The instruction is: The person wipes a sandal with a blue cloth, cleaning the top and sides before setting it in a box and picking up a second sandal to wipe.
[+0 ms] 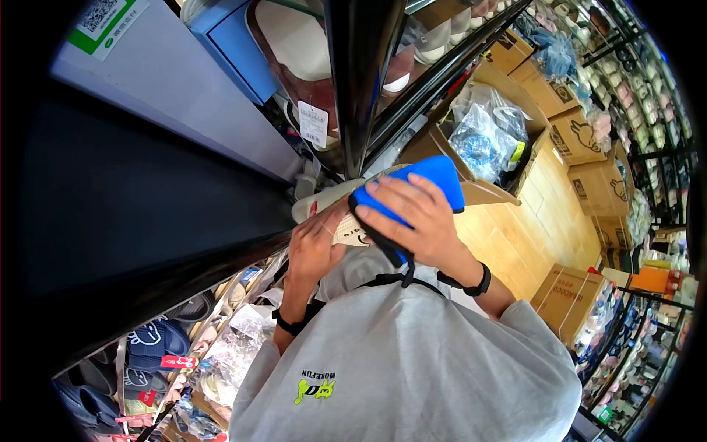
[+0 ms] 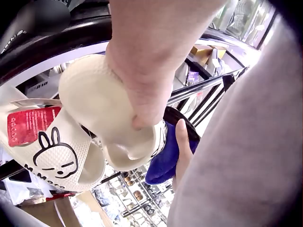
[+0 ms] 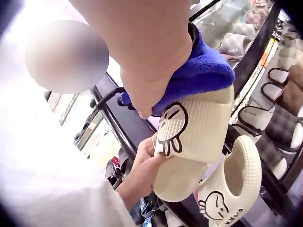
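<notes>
A cream slipper with a black rabbit-face print (image 3: pixel 201 127) is gripped at one end by my left hand (image 1: pixel 313 247), its thumb lying on the inner sole in the left wrist view. My right hand (image 1: pixel 423 221) curls over a blue cloth (image 1: pixel 444 173) with a black edge and holds it against the slipper's strap. The cloth hides part of the print. A second cream slipper (image 2: pixel 90 163) with the same face hangs beside the first, a red tag (image 2: pixel 31 126) on it in the left wrist view.
A black rack post (image 1: pixel 361 81) stands just beyond the hands, with shoes on shelves behind. An open carton of plastic-wrapped goods (image 1: pixel 482 140) lies to the right on the wooden floor (image 1: pixel 545 228). Dark slippers (image 1: pixel 155 342) fill the lower left; a dark panel (image 1: pixel 147 191) borders the left side.
</notes>
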`<state>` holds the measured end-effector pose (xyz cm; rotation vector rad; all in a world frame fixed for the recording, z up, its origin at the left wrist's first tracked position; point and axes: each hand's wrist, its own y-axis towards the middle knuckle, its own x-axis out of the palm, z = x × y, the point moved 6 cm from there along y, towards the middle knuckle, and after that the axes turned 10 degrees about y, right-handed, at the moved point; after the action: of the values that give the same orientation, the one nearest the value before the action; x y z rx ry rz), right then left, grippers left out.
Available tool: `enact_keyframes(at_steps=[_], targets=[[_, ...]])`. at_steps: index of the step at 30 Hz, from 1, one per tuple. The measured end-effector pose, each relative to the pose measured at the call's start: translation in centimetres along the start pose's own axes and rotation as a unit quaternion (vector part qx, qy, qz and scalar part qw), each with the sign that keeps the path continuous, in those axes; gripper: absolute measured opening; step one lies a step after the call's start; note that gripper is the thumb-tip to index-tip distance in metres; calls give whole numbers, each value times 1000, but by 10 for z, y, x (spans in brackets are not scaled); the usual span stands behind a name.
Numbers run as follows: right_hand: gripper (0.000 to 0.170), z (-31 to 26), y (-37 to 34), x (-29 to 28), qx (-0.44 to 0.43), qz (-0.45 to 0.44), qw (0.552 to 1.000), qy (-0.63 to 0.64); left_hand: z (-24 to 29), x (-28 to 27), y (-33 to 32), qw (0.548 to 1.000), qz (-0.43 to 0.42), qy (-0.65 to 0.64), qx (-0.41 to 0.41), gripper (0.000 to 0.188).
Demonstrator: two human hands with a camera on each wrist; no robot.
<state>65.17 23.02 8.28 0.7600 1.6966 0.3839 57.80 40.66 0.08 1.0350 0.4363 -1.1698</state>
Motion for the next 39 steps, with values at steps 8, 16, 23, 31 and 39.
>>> enact_keyframes(at_steps=[8,16,23,31,39], targets=[[42,-6,-2,6,18,12,1000,-4,-4,0,-1,1000,-12,-10,-24,70],[55,16,12,-6,88,61,989,99,-9,-7,-4,999,12,-7,-36,70],[46,-5,12,3,29,5,997,68,-12,-13,-11,998,33,-11,-50,68],[45,-9,7,6,30,32,997,70,-10,-14,-11,999,29,7,-45,69],[50,13,10,-3,72,50,990,109,-14,-11,-9,999,14,-4,-49,71]])
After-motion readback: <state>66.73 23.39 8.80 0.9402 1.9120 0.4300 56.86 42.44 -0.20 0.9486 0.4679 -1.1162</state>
